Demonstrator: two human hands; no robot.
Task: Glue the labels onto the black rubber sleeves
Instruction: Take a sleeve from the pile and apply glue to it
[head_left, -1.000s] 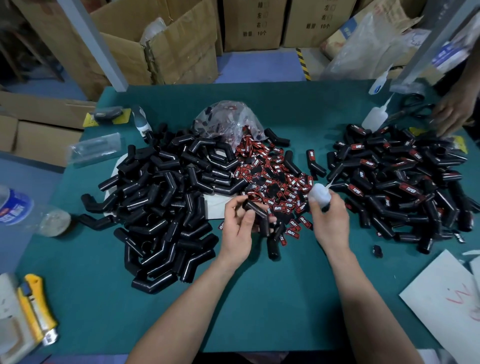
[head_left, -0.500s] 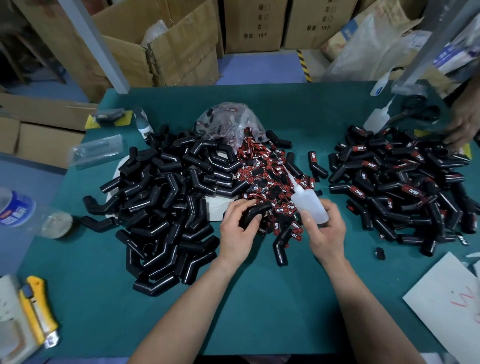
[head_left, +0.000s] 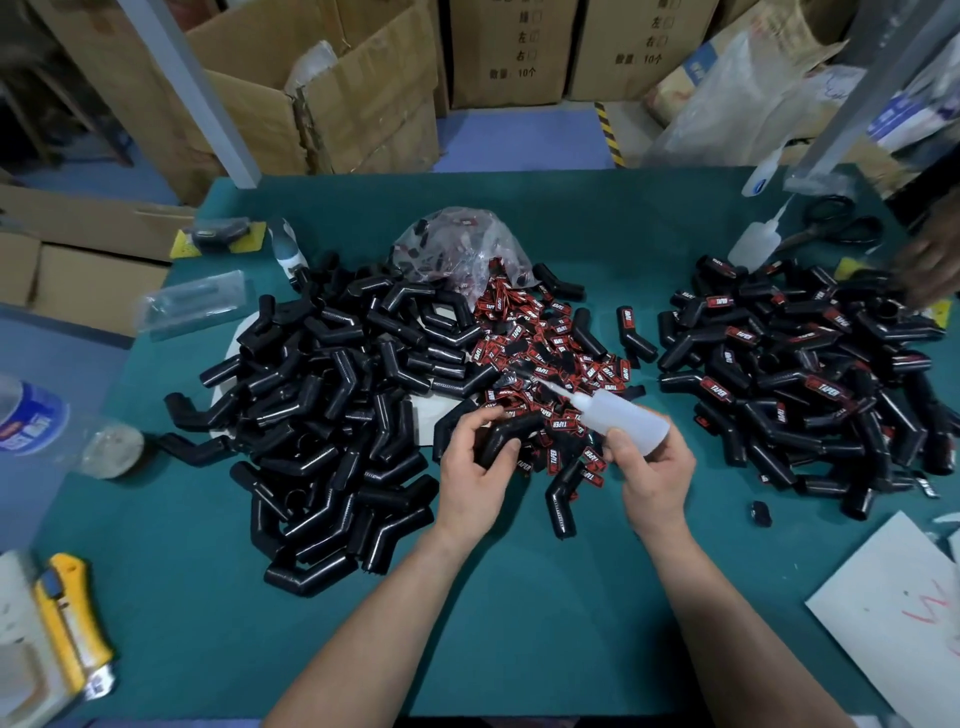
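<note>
Curling round a bent black sleeve (head_left: 506, 439), the left grip (head_left: 475, 467) has fingers and thumb closed on it just in front of the label heap (head_left: 540, 353). The right grip (head_left: 657, 467) is wrapped round a translucent glue bottle (head_left: 623, 415). The bottle's long nozzle slants up and left over the near edge of that heap, just beyond the sleeve; whether its tip touches anything I cannot tell.

The step in hand looks like glue dosing, with the sleeve presented and the bottle tipped. The next move likely calls for bringing the tip down onto the sleeve's flat side and giving a small squeeze. One label then has to be picked from the heap and pressed on square.

Left of the heap lies a pile of bare sleeves (head_left: 322, 415). Right of it is a pile of finished ones (head_left: 810, 374) on the green desk (head_left: 519, 623). The red-and-black labels read "TAPER" in white. Behind the heap a clear plastic bag (head_left: 457, 244) spills more of them. Further back, cardboard boxes (head_left: 509, 52) carry Chinese print ending in "10个". Far right of the heap, another person's hand (head_left: 935, 270) reaches the finished pile.
</note>
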